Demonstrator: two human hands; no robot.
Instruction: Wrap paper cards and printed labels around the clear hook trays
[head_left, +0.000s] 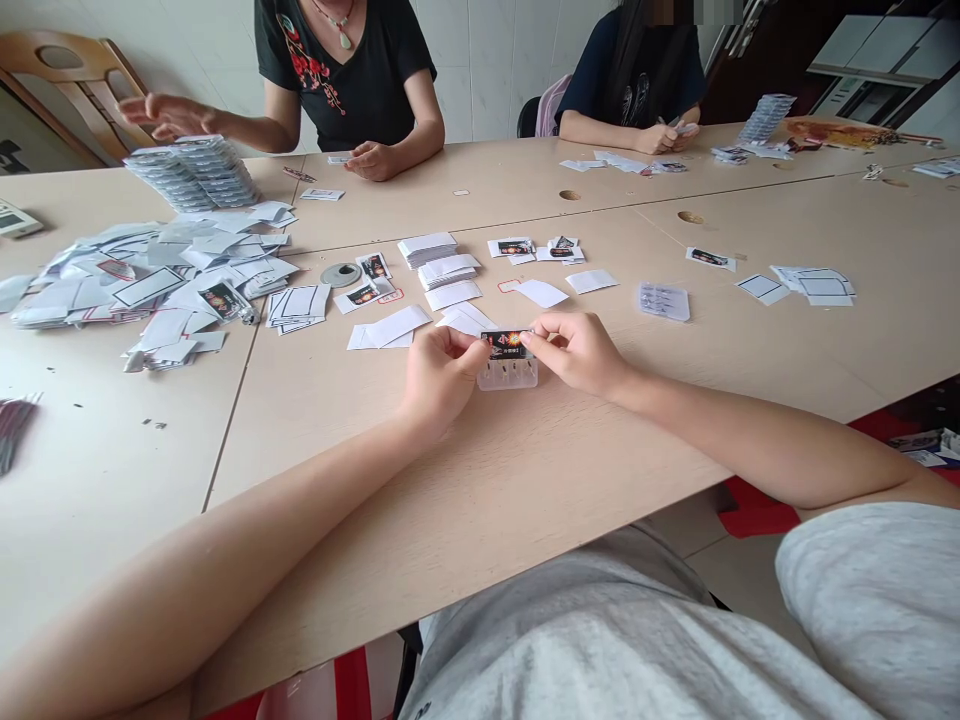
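Between my two hands is a small clear plastic box with little dark pieces in its slots. A black printed card with an orange burst lies over the upper part of the box. My left hand pinches the card's left end between thumb and forefinger. At the opposite end, my right hand has thumb and forefinger closed on the card's right corner. Just beyond my hands lie loose white paper slips. A second clear box rests on the table to the right of my right hand.
A big heap of white slips spreads over the left, with stacked clear boxes behind it. A grey tape roll and piled white cards sit mid-table. Across the table, two people handle small items; one person's hand is beside the stack.
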